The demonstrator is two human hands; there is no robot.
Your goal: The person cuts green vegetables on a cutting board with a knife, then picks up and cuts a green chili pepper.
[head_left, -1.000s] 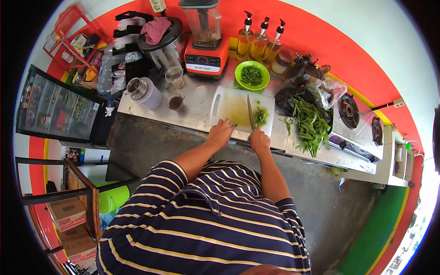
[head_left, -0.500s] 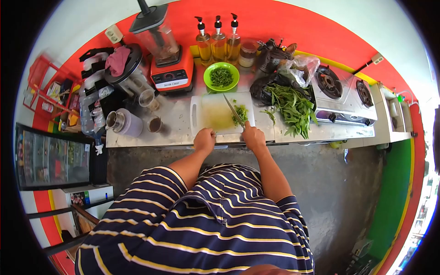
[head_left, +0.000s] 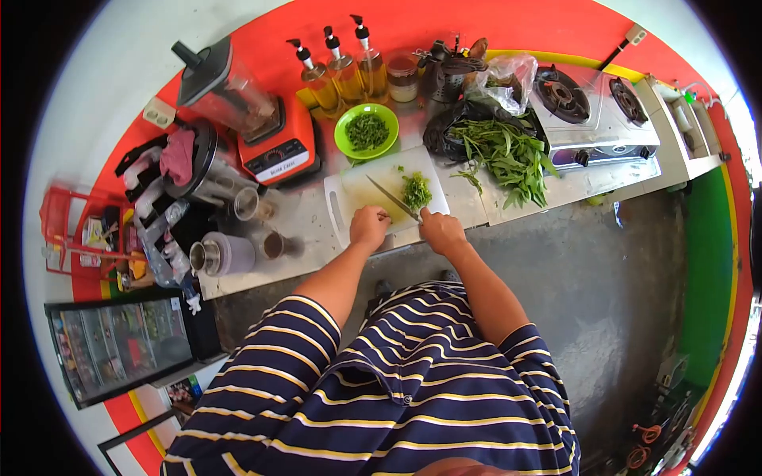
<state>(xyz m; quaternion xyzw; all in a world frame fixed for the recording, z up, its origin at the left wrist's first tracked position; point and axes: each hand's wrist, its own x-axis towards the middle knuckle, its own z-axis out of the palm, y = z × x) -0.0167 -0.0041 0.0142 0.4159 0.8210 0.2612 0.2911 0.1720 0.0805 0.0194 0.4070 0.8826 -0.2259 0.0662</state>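
Observation:
My right hand [head_left: 441, 231] is closed on the handle of a knife, whose blade [head_left: 390, 195] points up and left over the white cutting board [head_left: 337, 208]. Beside the blade, on its right, lies a small heap of chopped greens [head_left: 416, 191]. My left hand [head_left: 370, 228] is at the board's near edge, left of the knife, its fingers curled together; whatever they hold is too small to make out. Behind the board stands a green bowl [head_left: 344, 143] with chopped greens in it.
A red blender [head_left: 278, 151] and a metal cup [head_left: 204, 256] stand left. Pump bottles [head_left: 346, 78] line the back. Leafy greens [head_left: 508, 159] lie on a black bag to the right, beside a gas stove [head_left: 587, 131].
The whole view has tilted and shifted. My left hand has moved onto the board's near edge, closer to the knife. My right hand still grips the knife, its blade now slanting further left.

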